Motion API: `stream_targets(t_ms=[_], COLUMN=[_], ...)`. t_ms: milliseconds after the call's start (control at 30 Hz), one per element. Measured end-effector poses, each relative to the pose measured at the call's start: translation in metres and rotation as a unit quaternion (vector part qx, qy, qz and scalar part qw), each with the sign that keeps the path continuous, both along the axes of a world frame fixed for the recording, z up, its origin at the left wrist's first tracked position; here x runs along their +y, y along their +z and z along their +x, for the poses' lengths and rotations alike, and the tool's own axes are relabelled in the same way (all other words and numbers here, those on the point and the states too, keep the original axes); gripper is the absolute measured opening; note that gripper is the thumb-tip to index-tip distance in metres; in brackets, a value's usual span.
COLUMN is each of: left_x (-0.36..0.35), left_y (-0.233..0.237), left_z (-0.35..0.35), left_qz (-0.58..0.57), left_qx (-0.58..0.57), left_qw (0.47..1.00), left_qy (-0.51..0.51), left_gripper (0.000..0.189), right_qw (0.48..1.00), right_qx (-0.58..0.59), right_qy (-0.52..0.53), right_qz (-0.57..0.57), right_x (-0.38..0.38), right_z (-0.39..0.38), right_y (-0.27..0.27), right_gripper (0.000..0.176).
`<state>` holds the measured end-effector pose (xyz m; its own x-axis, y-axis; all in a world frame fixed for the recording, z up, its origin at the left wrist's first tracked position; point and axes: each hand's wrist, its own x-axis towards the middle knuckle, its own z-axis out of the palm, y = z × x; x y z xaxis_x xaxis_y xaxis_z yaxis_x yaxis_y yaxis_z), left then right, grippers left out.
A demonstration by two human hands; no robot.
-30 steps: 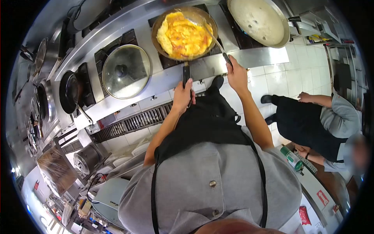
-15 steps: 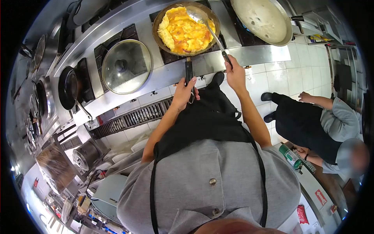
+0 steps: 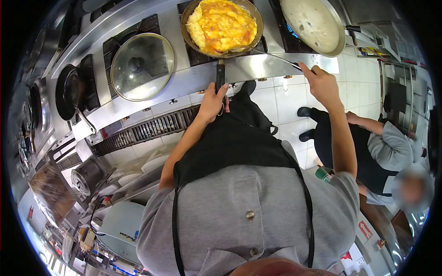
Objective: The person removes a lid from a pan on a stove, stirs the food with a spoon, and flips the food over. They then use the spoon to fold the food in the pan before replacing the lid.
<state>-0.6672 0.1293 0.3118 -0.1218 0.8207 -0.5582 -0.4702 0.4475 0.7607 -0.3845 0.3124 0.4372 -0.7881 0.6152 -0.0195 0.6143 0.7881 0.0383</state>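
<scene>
Omelette (image 3: 223,25) up in the frying pan (image 3: 183,20) on the stove, just beyond both hands. Left hand (image 3: 212,100) clamped tight round the pan's black handle (image 3: 220,76). Right hand (image 3: 321,85) wide to the side, fingers closed on a long metal spatula (image 3: 271,55), tip at the pan's near rim. One omelette, one spatula; one glass lid (image 3: 142,66) left, one pale pan (image 3: 341,42) right.

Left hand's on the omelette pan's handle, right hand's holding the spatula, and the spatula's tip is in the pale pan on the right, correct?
Not quite. The head view shows the tip of the spatula at the near edge of the omelette pan, by the omelette, not in the pale pan. The rest holds: the left hand grips the pan handle and the right hand holds the spatula.
</scene>
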Motion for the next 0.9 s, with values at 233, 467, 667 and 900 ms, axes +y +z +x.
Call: stream_targets(t_ms=[233,467,667,900], left_x=[0.001,0.004,0.004,0.004], left_y=[0.001,0.001,0.003,-0.002], left_z=[-0.003,-0.005,-0.006,-0.004], left_qz=[-0.007,-0.008,-0.011,-0.004], left_qx=[0.016,0.017,0.016,0.029], left_qw=[1.000,1.000,1.000,0.999], left_qy=[-0.008,-0.016,-0.017,-0.013], left_gripper=[0.029,0.029,0.029,0.029], right_qw=[0.997,0.995,0.992,0.993], right_qx=[0.006,0.024,0.032,0.039], right_qy=[-0.034,-0.075,-0.105,-0.098], right_qz=[0.063,0.067,0.060,0.052], right_x=[-0.017,-0.027,-0.035,-0.038], right_z=[-0.007,-0.013,-0.022,-0.020], right_y=[-0.058,-0.075,-0.084,-0.073], right_gripper=[0.064,0.069,0.070,0.059])
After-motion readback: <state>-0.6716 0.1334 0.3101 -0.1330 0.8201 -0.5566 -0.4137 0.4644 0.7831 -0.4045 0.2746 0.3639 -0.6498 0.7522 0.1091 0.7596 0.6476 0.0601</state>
